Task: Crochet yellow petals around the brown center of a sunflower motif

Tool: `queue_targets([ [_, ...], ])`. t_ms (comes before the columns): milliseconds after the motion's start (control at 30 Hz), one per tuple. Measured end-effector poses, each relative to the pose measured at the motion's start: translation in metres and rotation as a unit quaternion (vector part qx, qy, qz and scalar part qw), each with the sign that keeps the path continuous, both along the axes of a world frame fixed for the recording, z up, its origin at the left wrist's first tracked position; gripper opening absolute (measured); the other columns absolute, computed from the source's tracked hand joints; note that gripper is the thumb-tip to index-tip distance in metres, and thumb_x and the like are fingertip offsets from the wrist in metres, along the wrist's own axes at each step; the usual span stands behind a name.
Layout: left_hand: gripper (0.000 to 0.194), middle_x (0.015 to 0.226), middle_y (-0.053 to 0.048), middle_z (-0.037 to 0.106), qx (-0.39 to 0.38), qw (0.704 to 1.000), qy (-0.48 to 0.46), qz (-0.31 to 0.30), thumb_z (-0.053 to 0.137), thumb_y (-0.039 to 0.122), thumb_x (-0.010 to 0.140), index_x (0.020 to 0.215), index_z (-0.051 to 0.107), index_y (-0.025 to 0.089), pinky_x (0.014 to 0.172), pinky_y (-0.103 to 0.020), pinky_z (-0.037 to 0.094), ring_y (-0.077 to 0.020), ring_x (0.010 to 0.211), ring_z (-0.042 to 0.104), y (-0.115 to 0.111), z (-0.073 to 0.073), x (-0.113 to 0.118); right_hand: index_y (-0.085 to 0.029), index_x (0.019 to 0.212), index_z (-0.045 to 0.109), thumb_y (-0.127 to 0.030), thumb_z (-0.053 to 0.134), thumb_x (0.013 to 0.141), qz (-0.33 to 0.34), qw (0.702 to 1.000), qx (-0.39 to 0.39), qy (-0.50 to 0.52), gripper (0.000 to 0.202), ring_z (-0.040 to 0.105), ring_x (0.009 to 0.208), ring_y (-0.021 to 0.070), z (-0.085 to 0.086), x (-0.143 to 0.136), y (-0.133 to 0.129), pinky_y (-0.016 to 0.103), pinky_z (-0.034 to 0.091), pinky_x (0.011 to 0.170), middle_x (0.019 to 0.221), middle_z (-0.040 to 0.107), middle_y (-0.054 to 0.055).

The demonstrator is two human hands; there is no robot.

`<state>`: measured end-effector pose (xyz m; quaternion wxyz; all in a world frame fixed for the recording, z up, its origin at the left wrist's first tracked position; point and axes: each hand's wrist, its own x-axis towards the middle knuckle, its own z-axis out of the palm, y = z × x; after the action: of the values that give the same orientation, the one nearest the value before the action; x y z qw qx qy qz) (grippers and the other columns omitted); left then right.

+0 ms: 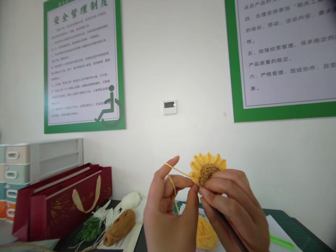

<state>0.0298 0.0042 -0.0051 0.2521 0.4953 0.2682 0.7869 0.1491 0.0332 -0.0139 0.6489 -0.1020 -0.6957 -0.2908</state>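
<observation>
A crocheted sunflower (208, 171) with yellow petals and a brown centre is held up between my two hands. My left hand (172, 206) pinches its lower left edge between thumb and a finger, while the index finger points up with yellow yarn (175, 168) looped over it. From that finger the strand runs to the flower and also hangs down. My right hand (236, 206) is closed round a dark-handled crochet hook (228, 229), its fingers also against the flower's lower right side. The hook's tip is hidden at the fingertips. Below sits a yellow yarn ball (206, 233), partly covered by my hands.
Left on the table are brown yarn (120, 227), green yarn (89, 229) and white yarn (130, 201). Dark red gift bags (70, 206) stand before a drawer unit (18, 175). At right, a bright green strip (282, 241) lies on paper beside a green cutting mat (286, 222).
</observation>
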Motion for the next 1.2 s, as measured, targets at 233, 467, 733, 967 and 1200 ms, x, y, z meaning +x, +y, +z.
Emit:
queue_targets([
  [233, 0.067, 0.067, 0.003, 0.074, -0.02, 0.982, -0.105, -0.154, 0.087, 0.008, 0.07, 0.13, 0.061, 0.019, 0.072, -0.021, 0.052, -0.0113, 0.067, 0.066, 0.007, 0.01, -0.003, -0.022, 0.102, 0.062, -0.002, 0.059, 0.09, 0.238, 0.955, -0.139, 0.106, 0.023, 0.063, 0.086, 0.0199, -0.011, -0.001, 0.017, 0.038, 0.057, 0.071, 0.085, 0.065, 0.003],
  [467, 0.07, 0.064, 0.004, 0.072, -0.053, 0.957, -0.153, -0.24, 0.092, 0.01, 0.061, 0.126, 0.064, 0.013, 0.073, -0.022, 0.052, -0.0097, 0.063, 0.063, 0.018, 0.006, -0.004, -0.025, 0.104, 0.062, -0.005, 0.057, 0.092, 0.22, 0.968, -0.065, 0.105, 0.024, 0.061, 0.077, 0.0189, -0.014, -0.009, 0.026, 0.04, 0.053, 0.068, 0.082, 0.065, 0.0],
  [733, 0.064, 0.074, 0.005, 0.073, -0.001, 0.994, -0.054, -0.096, 0.081, 0.011, 0.08, 0.135, 0.053, 0.026, 0.081, -0.028, 0.051, -0.0152, 0.076, 0.067, 0.006, 0.003, 0.006, -0.019, 0.105, 0.066, 0.003, 0.062, 0.083, 0.01, 0.992, 0.001, 0.126, 0.031, 0.067, 0.081, 0.0189, -0.024, -0.007, 0.018, 0.042, 0.05, 0.079, 0.089, 0.071, 0.003],
  [967, 0.056, 0.072, 0.004, 0.072, -0.001, 0.996, -0.03, -0.086, 0.08, 0.012, 0.08, 0.129, 0.057, 0.025, 0.079, -0.03, 0.051, -0.0165, 0.073, 0.066, 0.006, 0.004, 0.001, -0.021, 0.106, 0.062, -0.001, 0.056, 0.088, 0.094, 0.984, -0.07, 0.136, 0.028, 0.065, 0.076, 0.0207, -0.023, -0.001, 0.017, 0.037, 0.054, 0.064, 0.082, 0.069, 0.004],
  [1200, 0.052, 0.071, 0.003, 0.072, -0.006, 0.993, -0.037, -0.112, 0.083, 0.012, 0.076, 0.122, 0.063, 0.025, 0.078, -0.027, 0.051, -0.016, 0.075, 0.066, 0.003, 0.006, -0.001, -0.021, 0.1, 0.061, -0.015, 0.053, 0.099, 0.201, 0.945, -0.143, 0.215, 0.009, 0.061, 0.067, 0.0163, -0.018, -0.004, 0.006, 0.029, 0.051, 0.058, 0.073, 0.061, 0.001],
])
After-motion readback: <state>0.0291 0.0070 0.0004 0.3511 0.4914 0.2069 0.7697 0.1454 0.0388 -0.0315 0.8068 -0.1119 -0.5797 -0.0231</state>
